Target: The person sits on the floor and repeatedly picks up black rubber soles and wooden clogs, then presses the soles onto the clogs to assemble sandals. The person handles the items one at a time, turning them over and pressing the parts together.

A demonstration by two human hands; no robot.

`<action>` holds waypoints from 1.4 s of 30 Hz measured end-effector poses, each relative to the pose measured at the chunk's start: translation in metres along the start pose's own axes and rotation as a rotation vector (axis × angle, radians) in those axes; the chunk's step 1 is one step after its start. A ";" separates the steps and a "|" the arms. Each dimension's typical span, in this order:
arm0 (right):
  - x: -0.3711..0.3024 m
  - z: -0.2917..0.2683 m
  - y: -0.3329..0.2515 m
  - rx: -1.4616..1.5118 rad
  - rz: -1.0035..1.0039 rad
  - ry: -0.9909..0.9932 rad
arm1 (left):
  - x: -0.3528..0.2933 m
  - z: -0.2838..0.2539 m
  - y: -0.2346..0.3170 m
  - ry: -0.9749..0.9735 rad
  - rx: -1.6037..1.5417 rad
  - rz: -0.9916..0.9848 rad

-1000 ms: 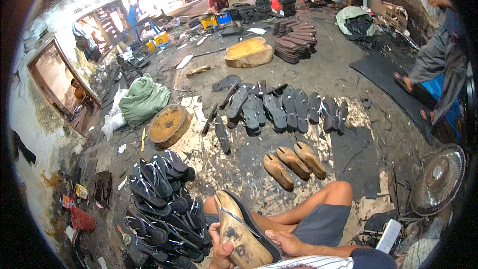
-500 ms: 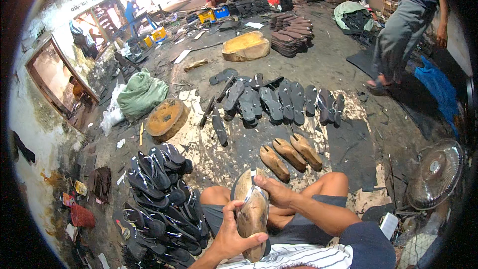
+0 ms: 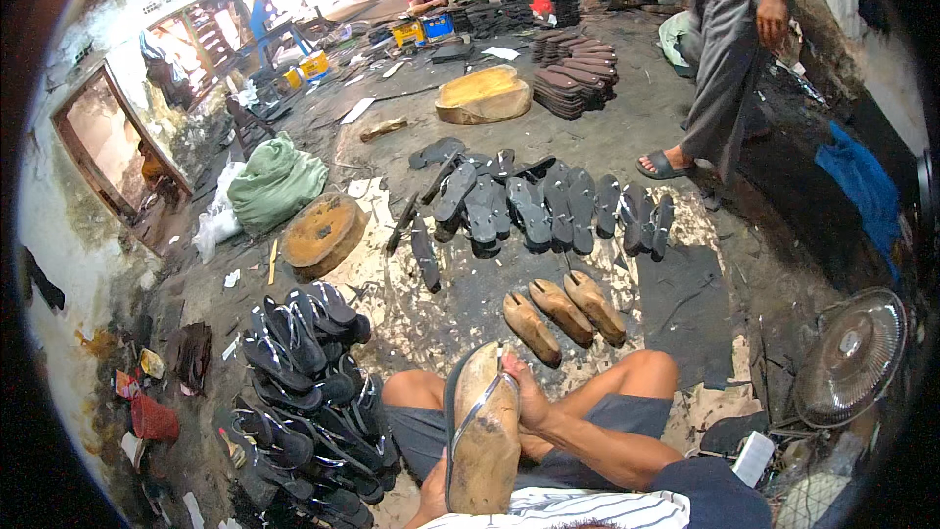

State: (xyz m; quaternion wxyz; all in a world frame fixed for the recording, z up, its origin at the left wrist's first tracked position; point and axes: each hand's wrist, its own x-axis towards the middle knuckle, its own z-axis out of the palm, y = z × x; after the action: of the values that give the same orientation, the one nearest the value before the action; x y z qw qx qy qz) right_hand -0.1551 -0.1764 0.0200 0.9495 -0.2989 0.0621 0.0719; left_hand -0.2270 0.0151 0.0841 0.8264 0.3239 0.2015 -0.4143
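Note:
A wooden shoe last (image 3: 494,431) stands upright over my lap, with a thin silver strap across its top and a dark sandal sole (image 3: 450,431) along its left edge. My right hand (image 3: 530,394) is closed on the toe end from the right side. Low on the left, my left hand (image 3: 431,498) holds the heel end, its fingers mostly hidden behind the sole. Just beyond, three more wooden lasts (image 3: 562,312) lie side by side on the floor. To my left is a heap of dark sandals with silver straps (image 3: 313,372).
Rows of dark sandals (image 3: 529,206) lie ahead, with round wooden blocks (image 3: 325,235) and stacked brown soles (image 3: 578,73) around them. A fan (image 3: 850,358) stands at right. Another person in sandals (image 3: 729,69) is at far right; others sit at the back.
The last has turned, so its strapped top and the sole's edge show more. My left hand has slid down behind the heel end. The person at right has stepped leftward.

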 end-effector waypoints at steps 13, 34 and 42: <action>0.012 0.001 -0.025 -0.435 0.045 -0.099 | -0.006 0.012 0.041 0.019 0.401 0.482; -0.057 0.054 -0.025 0.694 0.382 -0.588 | 0.070 0.093 0.074 -0.593 0.090 0.683; -0.041 0.007 -0.035 -0.667 -0.237 -0.074 | 0.089 0.028 0.072 -0.379 0.359 0.606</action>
State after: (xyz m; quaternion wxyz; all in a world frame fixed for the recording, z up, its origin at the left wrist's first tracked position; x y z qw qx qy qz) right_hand -0.1884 -0.2050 0.0520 0.8029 -0.5950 -0.0342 -0.0118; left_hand -0.1150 -0.0215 0.0766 0.8639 0.4260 -0.1348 -0.2326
